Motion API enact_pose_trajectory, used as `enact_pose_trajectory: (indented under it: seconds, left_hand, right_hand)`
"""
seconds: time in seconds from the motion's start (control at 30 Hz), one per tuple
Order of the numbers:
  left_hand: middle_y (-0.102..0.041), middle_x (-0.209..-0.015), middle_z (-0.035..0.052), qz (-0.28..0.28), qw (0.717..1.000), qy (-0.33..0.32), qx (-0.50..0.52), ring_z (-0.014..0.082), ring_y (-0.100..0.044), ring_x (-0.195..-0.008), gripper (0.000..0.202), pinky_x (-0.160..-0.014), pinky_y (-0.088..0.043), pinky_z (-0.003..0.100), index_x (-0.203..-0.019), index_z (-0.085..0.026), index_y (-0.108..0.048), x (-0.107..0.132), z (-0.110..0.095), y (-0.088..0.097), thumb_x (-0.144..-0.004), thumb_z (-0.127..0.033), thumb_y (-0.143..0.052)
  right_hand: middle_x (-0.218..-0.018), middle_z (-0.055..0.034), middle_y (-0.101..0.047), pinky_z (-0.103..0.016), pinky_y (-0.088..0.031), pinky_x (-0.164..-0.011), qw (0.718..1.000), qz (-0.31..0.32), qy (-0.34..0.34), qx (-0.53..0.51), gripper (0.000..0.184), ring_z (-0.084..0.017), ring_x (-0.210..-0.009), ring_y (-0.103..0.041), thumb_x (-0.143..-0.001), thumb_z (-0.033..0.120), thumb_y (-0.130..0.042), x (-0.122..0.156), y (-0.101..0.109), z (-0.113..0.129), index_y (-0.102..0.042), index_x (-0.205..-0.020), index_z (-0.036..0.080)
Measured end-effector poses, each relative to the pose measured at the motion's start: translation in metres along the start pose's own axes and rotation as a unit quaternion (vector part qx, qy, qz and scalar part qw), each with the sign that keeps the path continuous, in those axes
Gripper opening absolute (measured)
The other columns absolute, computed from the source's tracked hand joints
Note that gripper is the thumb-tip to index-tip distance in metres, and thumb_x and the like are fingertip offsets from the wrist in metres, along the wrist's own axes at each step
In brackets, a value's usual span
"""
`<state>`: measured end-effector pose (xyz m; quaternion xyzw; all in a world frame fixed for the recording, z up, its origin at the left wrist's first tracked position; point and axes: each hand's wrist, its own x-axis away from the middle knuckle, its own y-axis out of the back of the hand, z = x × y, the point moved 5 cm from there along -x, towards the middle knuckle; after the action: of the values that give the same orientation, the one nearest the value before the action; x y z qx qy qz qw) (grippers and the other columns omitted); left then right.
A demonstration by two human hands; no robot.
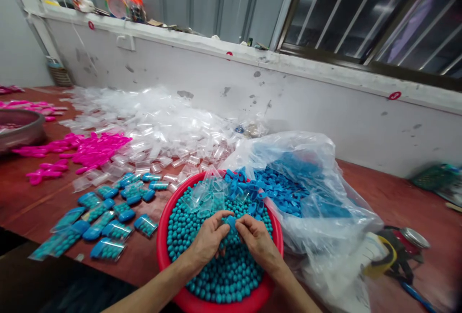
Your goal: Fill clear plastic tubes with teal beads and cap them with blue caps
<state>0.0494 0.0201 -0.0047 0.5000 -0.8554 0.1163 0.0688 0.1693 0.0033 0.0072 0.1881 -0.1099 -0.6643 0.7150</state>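
Observation:
My left hand [209,238] and my right hand [258,241] meet above a red basin [163,241] full of small turquoise balls [227,281]. Thumb and fingers of both hands are closed on a small clear plastic case with a blue cap [231,222], partly covered by the fingers. Empty clear plastic cases [209,196] lie on the balls at the basin's far side. Beside them, loose blue caps [238,183] rest against the right rim. Left of the basin, several ball-filled cases with blue caps [97,225] are spread on the red table.
A large pile of clear cases [155,115] covers the back of the table. Pink plastic parts [97,149] and a grey bowl [21,132] are at left. An open plastic bag [306,149] of blue caps stands right, near a jar with a metal lid [414,238].

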Motion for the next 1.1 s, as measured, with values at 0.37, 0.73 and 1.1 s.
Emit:
enact_pose_trajectory:
  seconds: [0.37, 0.73, 1.1]
  left_hand:
    - [-0.046, -0.059, -0.007, -0.017, 0.999, -0.033, -0.015, 0.0059, -0.044, -0.036, 0.035, -0.031, -0.029, 0.014, -0.107, -0.019, -0.039, -0.005, -0.005, 0.008, -0.077, -0.036, -0.044]
    - [-0.056, -0.078, -0.0009, -0.045, 0.99, -0.111, -0.08, 0.0101, -0.048, -0.057, 0.041, -0.057, -0.044, 0.023, -0.118, -0.021, -0.044, -0.001, -0.004, 0.007, -0.078, -0.03, -0.046]
    - [-0.06, -0.095, 0.002, 0.003, 0.996, -0.088, 0.008, 0.0172, -0.053, -0.092, 0.044, -0.083, -0.04, 0.028, -0.116, -0.016, -0.043, -0.001, -0.008, 0.001, -0.074, -0.027, -0.051]
  right_hand:
    - [-0.06, 0.0063, -0.046, -0.02, -0.037, -0.044, 0.981, 0.046, -0.079, -0.173, 0.028, -0.007, -0.045, -0.044, -0.073, 0.036, -0.053, -0.003, 0.006, 0.004, -0.051, -0.095, 0.018]
    - [-0.108, -0.0099, -0.059, -0.038, -0.041, -0.088, 0.999, -0.009, -0.004, 0.036, 0.036, -0.022, -0.101, -0.053, -0.082, 0.03, -0.043, -0.002, 0.001, 0.014, -0.051, -0.114, 0.017]
    - [-0.124, -0.0173, -0.043, -0.041, -0.043, -0.081, 0.968, 0.033, -0.041, 0.244, 0.085, -0.03, -0.102, -0.052, -0.064, 0.037, -0.062, 0.008, -0.025, 0.021, -0.022, -0.135, 0.013]
